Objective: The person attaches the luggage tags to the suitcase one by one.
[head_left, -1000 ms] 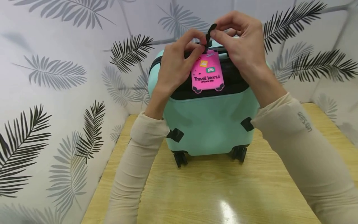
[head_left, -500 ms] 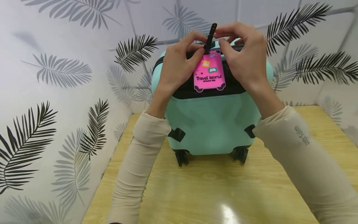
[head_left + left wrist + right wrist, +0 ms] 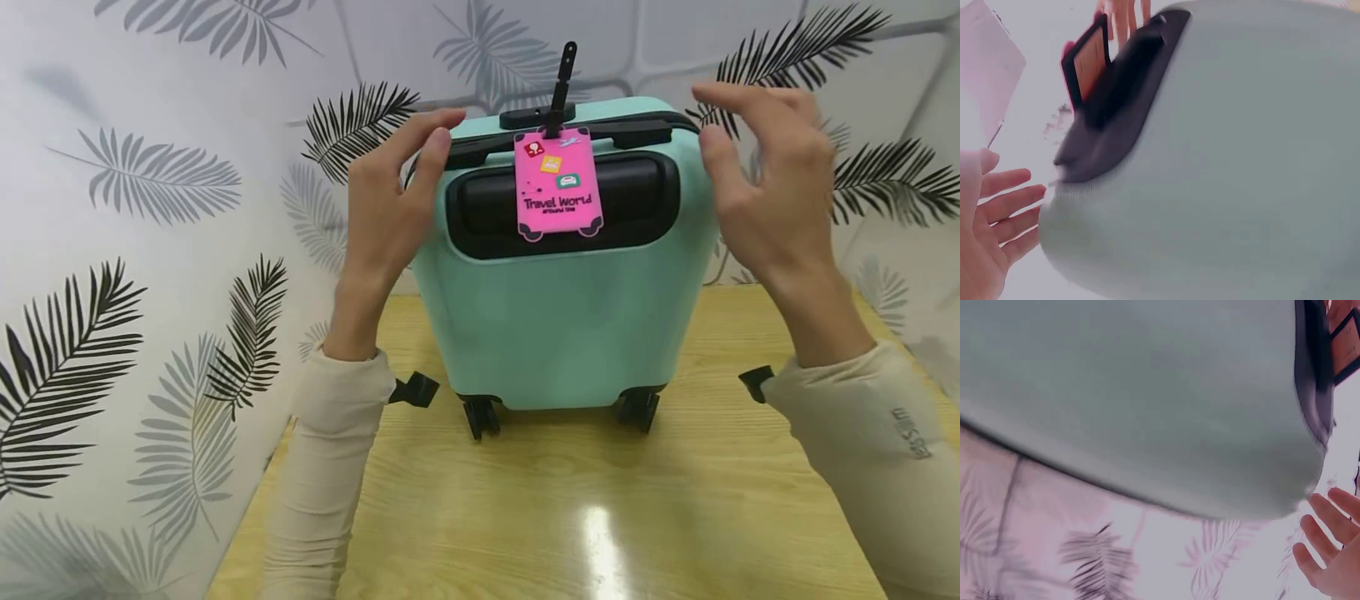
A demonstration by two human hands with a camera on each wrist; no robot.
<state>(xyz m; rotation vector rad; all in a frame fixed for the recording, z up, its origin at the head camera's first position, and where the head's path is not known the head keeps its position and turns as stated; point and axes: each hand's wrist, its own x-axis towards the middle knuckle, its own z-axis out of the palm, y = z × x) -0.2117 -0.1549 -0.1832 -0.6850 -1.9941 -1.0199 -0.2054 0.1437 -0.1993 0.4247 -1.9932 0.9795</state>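
Note:
A mint-green suitcase (image 3: 562, 325) stands upright on its black wheels. From its black top handle (image 3: 637, 132) hangs a pink luggage tag (image 3: 557, 187) reading "Travel World". The tag's black strap (image 3: 564, 75) sticks up above the handle with its holed end free. My left hand (image 3: 397, 183) is beside the suitcase's upper left corner, fingers spread and holding nothing. At the upper right corner my right hand (image 3: 776, 171) is likewise held apart from the tag, fingers relaxed. In the left wrist view the tag's back shows a dark-framed card window (image 3: 1089, 62).
The suitcase is on a yellowish wooden table (image 3: 540, 500). Behind and to the left is a pale wall covering (image 3: 172, 275) with a leaf print. Small black wrist mounts (image 3: 415, 389) jut from both cream sleeves (image 3: 330, 467).
The right hand let go of the strap first, then the left hand came off it too. Both hands have drawn apart to the suitcase's two sides, leaving the tag hanging.

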